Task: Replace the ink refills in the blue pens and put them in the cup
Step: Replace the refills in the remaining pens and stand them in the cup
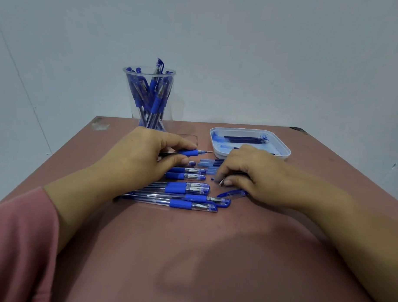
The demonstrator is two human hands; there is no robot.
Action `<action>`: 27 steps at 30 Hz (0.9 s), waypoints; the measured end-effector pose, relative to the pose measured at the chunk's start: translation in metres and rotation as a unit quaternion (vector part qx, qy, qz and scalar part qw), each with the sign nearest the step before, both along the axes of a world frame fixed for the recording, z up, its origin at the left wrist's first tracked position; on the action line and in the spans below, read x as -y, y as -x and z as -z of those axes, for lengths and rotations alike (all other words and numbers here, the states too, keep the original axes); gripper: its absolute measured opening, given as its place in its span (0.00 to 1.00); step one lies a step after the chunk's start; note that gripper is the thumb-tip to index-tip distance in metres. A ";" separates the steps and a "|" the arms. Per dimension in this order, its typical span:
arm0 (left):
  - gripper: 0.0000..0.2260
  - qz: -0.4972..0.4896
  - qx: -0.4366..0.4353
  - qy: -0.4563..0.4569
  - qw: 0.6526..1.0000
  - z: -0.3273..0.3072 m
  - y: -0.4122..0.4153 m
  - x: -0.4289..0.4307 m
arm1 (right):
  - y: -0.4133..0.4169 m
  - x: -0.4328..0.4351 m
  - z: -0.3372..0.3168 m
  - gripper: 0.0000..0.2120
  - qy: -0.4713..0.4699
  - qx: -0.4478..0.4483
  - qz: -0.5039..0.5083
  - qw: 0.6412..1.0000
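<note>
My left hand [148,153] grips an uncapped blue pen [191,152], its tip pointing right, just above the table. My right hand [244,172] rests on the table and pinches a thin refill [221,182] near its metal tip. A loose blue cap [233,194] lies under that hand's edge. Several capped blue pens [187,187] lie in a row between my hands. The clear cup [149,97] at the back holds several blue pens. Loose refills [210,166] lie ahead of the right hand.
A white tray [281,149] stained with blue ink holds dark refills at the back right. The brown table [190,252] ends at a pale wall behind the cup. A small clear lid lies next to the cup's base.
</note>
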State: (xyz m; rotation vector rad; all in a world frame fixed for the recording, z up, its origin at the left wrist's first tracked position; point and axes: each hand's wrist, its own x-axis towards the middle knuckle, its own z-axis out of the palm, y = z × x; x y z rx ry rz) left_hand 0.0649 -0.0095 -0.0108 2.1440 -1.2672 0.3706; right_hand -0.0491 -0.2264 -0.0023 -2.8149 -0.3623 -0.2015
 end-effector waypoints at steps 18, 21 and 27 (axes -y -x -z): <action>0.13 0.028 0.004 0.015 0.999 0.000 0.008 0.002 | -0.010 -0.006 0.007 0.11 -0.149 0.200 0.007 0.968; 0.13 0.027 -0.003 0.017 0.999 0.000 0.007 0.002 | -0.012 -0.002 0.008 0.06 -0.146 0.198 0.014 0.969; 0.13 0.032 -0.009 0.014 0.999 0.001 0.006 0.001 | -0.002 0.002 0.005 0.12 -0.197 0.165 0.023 0.966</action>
